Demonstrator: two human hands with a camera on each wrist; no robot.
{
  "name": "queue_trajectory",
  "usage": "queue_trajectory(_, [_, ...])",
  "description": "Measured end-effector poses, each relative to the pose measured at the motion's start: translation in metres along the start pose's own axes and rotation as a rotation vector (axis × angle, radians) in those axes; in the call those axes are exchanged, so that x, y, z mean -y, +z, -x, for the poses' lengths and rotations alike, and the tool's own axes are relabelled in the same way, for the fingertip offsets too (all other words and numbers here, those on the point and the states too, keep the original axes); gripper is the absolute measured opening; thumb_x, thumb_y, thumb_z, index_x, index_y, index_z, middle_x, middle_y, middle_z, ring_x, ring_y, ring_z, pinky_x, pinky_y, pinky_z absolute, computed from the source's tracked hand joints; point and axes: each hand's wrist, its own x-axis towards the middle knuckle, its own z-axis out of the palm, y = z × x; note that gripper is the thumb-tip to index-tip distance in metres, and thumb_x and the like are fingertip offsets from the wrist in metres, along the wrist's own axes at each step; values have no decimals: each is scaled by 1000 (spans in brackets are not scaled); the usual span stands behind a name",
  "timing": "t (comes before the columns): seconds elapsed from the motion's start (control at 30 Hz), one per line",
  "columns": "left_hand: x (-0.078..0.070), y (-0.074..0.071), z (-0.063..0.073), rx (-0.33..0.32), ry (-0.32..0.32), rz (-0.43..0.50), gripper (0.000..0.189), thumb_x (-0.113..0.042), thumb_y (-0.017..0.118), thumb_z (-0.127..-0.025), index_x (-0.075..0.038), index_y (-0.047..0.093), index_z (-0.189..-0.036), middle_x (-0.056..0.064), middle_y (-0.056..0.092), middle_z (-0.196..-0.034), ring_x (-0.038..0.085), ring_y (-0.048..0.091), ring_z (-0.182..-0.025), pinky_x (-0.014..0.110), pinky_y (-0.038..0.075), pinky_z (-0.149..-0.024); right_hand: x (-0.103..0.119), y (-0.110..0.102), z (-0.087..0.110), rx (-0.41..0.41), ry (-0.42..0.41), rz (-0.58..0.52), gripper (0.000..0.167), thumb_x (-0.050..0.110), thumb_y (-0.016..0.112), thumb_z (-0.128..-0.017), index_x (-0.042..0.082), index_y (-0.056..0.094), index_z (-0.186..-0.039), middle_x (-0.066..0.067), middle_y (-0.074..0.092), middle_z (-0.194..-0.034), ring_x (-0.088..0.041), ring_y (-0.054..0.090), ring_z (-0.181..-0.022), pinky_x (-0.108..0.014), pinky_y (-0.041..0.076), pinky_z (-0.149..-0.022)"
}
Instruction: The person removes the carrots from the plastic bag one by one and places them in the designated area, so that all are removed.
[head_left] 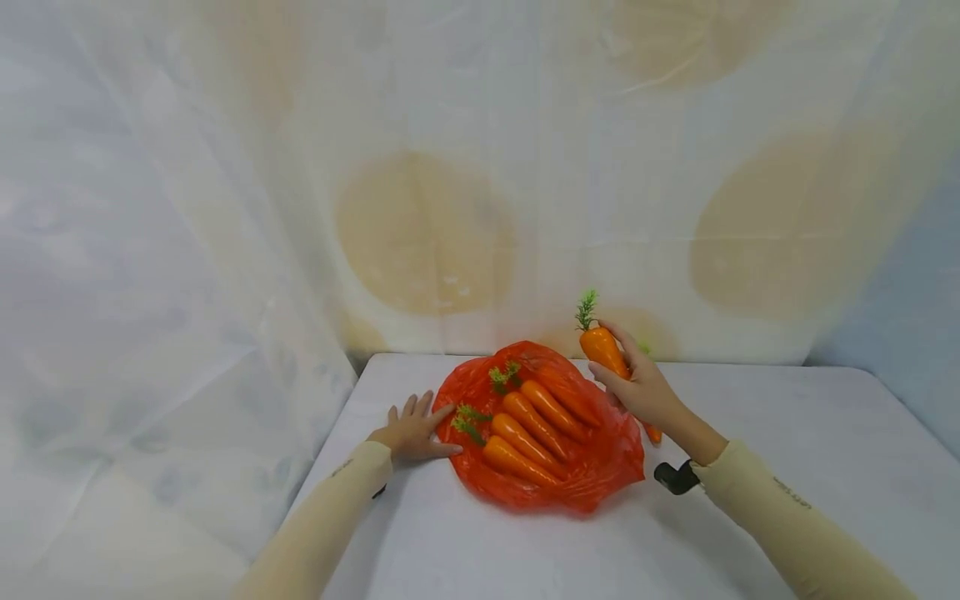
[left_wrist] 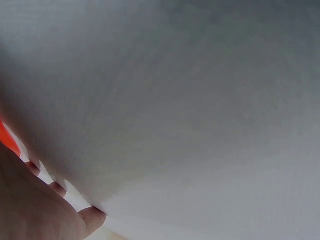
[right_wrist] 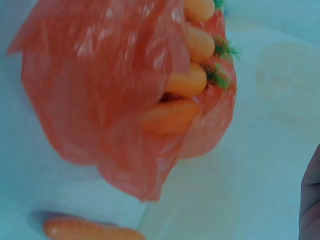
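A red plastic bag [head_left: 517, 500] lies spread on the table with several orange carrots [head_left: 525, 462] on it, their green tops pointing left. My left hand [head_left: 412, 429] rests with fingers spread at the bag's left edge, thumb and index finger over the rim. In the left wrist view, only part of this left hand [left_wrist: 40, 205] shows, low in the corner. Above the bag's right side, my right hand [head_left: 637, 383] grips one carrot [head_left: 602, 348] between thumb and fingers, its leafy top upward. The right wrist view catches just a sliver of the right hand [right_wrist: 311, 200].
Another carrot [right_wrist: 90, 231] lies on the table to the right of the bag, partly hidden by my right hand in the head view. The white tabletop [head_left: 787, 450] ends at a pale curtain with tan spots [head_left: 427, 233]; more pale sheeting [head_left: 150, 333] hangs on the left.
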Motion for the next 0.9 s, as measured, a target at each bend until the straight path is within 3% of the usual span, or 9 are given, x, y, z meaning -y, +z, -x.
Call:
queue_trajectory(0.27, [2, 3, 0, -7, 0, 3, 93, -82, 54, -78, -40, 24, -156, 10, 8, -167, 42, 9, -152, 70, 11, -117, -12, -15, -1, -20, 41, 24, 69, 27, 58, -101, 32, 18, -157, -20, 57, -96, -23, 53, -52, -33, 53, -48])
queue_trajectory(0.47, [2, 5, -2, -2, 5, 0, 93, -83, 52, -77, -41, 24, -156, 10, 7, -168, 41, 8, -152, 69, 10, -117, -20, -27, 1, -34, 95, 60, 69, 28, 56, -102, 28, 15, -158, -20, 57, -98, -26, 53, -54, -32, 53, -51])
queue_trajectory(0.63, [0, 3, -2, -5, 11, 13, 95, -83, 54, -76, -40, 25, -156, 10, 7, -168, 41, 8, -152, 69, 10, -117, -29, -37, 2, -46, 93, 45, 71, 27, 57, -102, 25, 14, -158, -21, 54, -95, -30, 51, -53, -31, 50, -48])
queue_trajectory(0.9, [2, 4, -2, -11, 5, 23, 96, -83, 55, -76, -38, 26, -156, 11, 8, -167, 42, 8, -152, 70, 10, -117, -47, -50, 5, -91, 116, 121, 75, 26, 59, -101, 21, 12, -159, -22, 52, -91, -27, 54, -54, -33, 54, -50])
